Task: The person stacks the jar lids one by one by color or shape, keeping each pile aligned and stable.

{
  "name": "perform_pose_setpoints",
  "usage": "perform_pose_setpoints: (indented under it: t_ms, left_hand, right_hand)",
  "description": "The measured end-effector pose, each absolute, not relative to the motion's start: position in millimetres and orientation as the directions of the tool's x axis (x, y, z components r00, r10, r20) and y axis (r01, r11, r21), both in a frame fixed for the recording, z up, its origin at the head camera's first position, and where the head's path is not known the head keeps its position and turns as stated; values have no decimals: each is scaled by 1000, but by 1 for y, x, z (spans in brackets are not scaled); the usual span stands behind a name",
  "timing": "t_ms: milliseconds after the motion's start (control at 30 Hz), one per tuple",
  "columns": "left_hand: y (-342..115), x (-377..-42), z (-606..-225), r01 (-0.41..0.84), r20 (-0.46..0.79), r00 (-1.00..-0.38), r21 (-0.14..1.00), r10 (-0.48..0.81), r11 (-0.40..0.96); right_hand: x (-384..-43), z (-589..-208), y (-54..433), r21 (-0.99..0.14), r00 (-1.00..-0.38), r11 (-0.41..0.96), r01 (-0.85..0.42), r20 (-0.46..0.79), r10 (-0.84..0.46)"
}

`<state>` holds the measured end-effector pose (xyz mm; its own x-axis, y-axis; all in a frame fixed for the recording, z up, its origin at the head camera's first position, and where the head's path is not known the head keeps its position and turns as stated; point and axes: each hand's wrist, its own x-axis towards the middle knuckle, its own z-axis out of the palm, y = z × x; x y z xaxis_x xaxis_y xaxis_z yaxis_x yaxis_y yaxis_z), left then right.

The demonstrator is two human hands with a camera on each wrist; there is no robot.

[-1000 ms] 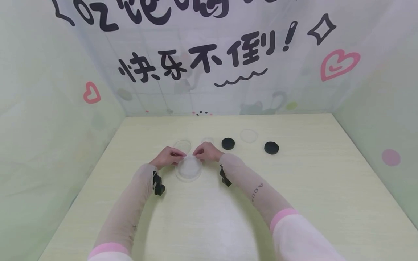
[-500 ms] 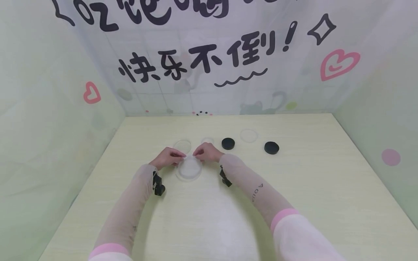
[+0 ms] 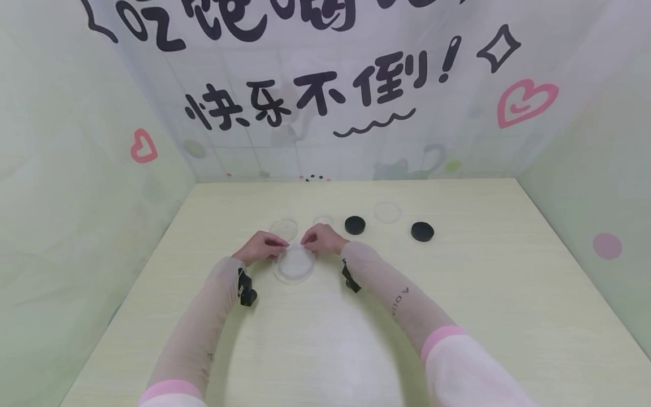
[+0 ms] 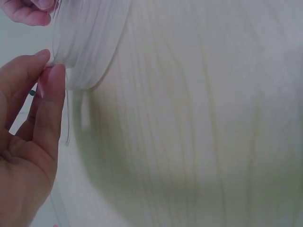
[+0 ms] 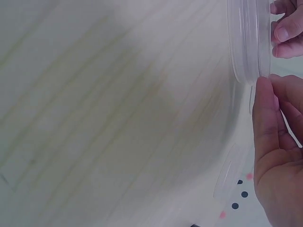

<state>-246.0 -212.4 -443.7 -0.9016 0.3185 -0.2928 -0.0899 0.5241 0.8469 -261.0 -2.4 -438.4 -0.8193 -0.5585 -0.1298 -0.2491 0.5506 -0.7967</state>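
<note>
A stack of clear round plastic pieces (image 3: 296,265), like shallow dishes or lids, lies on the table, the lower one slightly wider than the upper. My left hand (image 3: 261,246) is at its far left edge; in the left wrist view the thumb and forefinger pinch the rim of the stack (image 4: 90,42). Across from it, my right hand (image 3: 324,238) pinches the far right edge, as the right wrist view shows on the clear stack (image 5: 248,42). Which layer each hand holds is hard to tell, since the plastic is see-through.
Behind the hands lie a clear disc (image 3: 283,229), a smaller clear disc (image 3: 323,219) partly behind the right hand, and another clear disc (image 3: 387,212). Two black round lids (image 3: 355,225) sit to the right. Printed cloth (image 3: 356,152) borders the pale table (image 3: 325,339).
The whitish upper piece, which reached up to the fingertips a second ago, now sits lower and flatter on the stack. Both hands stay almost in place.
</note>
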Motion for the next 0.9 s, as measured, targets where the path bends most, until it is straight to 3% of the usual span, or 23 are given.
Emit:
perform_pose_setpoints:
  t_ms: [533, 733, 900]
  left_hand:
    - [-217, -242, -443, -45, -251, -912, 846, 323, 531]
    - [-223, -241, -440, 30, -178, -921, 855, 347, 518]
    - [-227, -242, -439, 2, -165, -946, 858, 280, 514]
  right_hand:
    - [-260, -442, -1, -811, -820, 515, -278, -79, -567]
    - [-263, -445, 0, -805, -824, 522, -281, -76, -562]
    - [-265, -444, 2, -803, -832, 530, -272, -81, -549]
